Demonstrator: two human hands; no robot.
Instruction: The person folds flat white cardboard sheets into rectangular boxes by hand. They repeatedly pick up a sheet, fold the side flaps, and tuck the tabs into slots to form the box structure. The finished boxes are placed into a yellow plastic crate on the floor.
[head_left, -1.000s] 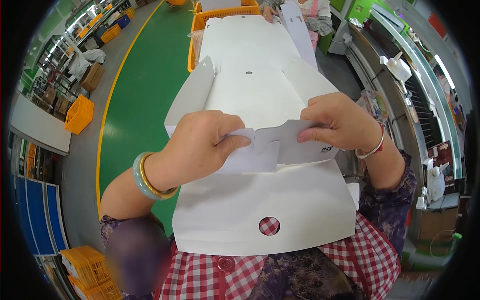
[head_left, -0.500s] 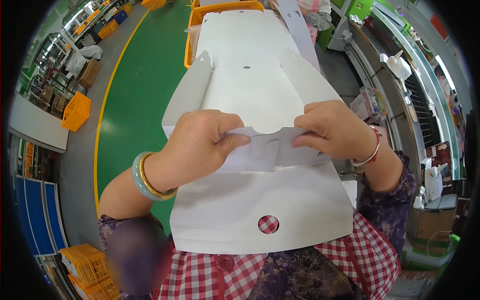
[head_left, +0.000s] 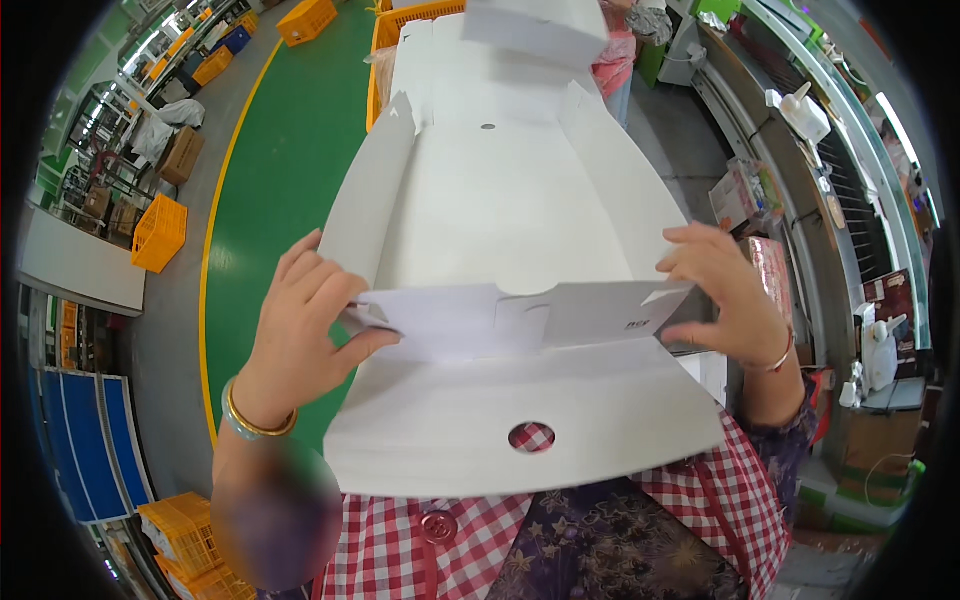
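Observation:
A white cardboard box (head_left: 480,230), partly folded, lies lengthwise before me with its side walls raised. Its front wall (head_left: 590,315) stands up between my hands. A front flap (head_left: 430,430) with a round hole spreads toward my apron. My left hand (head_left: 305,325) pinches the box's front left corner, thumb on the outer face of the front wall. At the front right corner, my right hand (head_left: 730,295) has its fingers and thumb spread apart, close to the side wall and the end of the front wall.
Another white board (head_left: 535,30) is at the far end, by a yellow crate (head_left: 385,45). On the right runs a long machine bench with white bottles (head_left: 803,112). Green floor with a yellow line (head_left: 207,300) lies left, with more yellow crates (head_left: 160,233) beyond.
Both hands have moved outward from the middle of the front wall to its two corners. The right hand's pinch has opened. A white board at the far end has shifted.

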